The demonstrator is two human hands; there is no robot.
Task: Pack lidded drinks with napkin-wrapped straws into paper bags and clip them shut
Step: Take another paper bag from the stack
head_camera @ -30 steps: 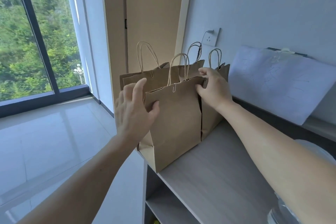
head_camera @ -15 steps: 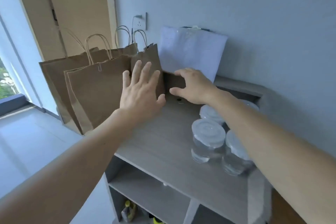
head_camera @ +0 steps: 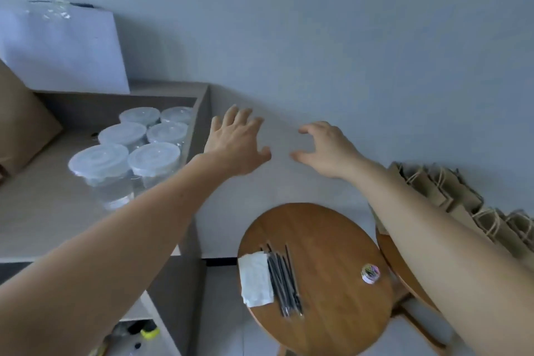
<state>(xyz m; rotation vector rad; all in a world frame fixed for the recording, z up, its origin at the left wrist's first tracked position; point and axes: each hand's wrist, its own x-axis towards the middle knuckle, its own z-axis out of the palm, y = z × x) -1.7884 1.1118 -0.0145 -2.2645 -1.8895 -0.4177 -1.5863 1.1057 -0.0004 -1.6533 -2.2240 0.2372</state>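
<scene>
Several clear lidded drink cups [head_camera: 127, 153] stand together on the grey shelf top [head_camera: 43, 211] at the left. My left hand [head_camera: 235, 144] hovers with fingers spread just right of the cups, holding nothing. My right hand [head_camera: 326, 147] is open beside it, in front of the wall. Below, a round wooden stool [head_camera: 332, 298] carries a stack of white napkins [head_camera: 255, 279], several dark straws [head_camera: 284, 280] and a small tub of clips [head_camera: 370, 273]. A pile of flat brown paper bags [head_camera: 462, 205] lies at the right, partly behind my right arm.
The edge of a packed brown bag [head_camera: 20, 124] shows at the far left of the shelf. A white sheet [head_camera: 63, 49] leans against the wall behind the cups. A second wooden stool [head_camera: 404, 274] sits under the flat bags. Open shelf compartments lie below.
My view has swung right, away from the standing bags. Both hands have left the bags and moved right, past the cups, and are now open in the air.
</scene>
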